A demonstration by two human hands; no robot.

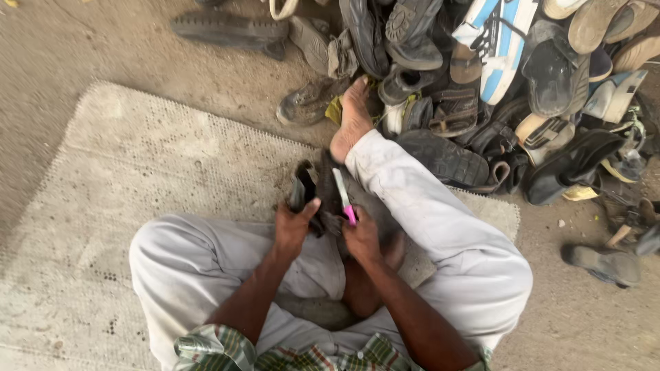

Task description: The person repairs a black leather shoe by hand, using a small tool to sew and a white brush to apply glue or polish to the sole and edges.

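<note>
**Okay so, knife hand and shoe hand are right on top of each other**

So you're sitting cross-legged on a pale woven mat (pixel 137 172) with a dark worn shoe piece (pixel 317 192) held up between your knees. Your left hand (pixel 294 230) is closed around its near left edge, thumb pressed up against the dark material, so that hand is doing the holding. Your right hand (pixel 361 237) is wrapped snug around the pink handle of a small knife (pixel 344 199), and the pale blade points up and slightly left, away from you, lying against the shoe piece.

What matters is the geometry: the blade's long axis runs nearly straight away from your body, and the shoe piece sits just ahead of both hands, touching the blade. Your two hands are almost side by side, with the left thumb very close to the blade's line. I can't tell if the edge is actually biting into the material or just resting on it.

Your right foot (pixel 350 117) stretches out toward a big pile of old shoes and sandals (pixel 495 82) on the dusty ground.
</note>
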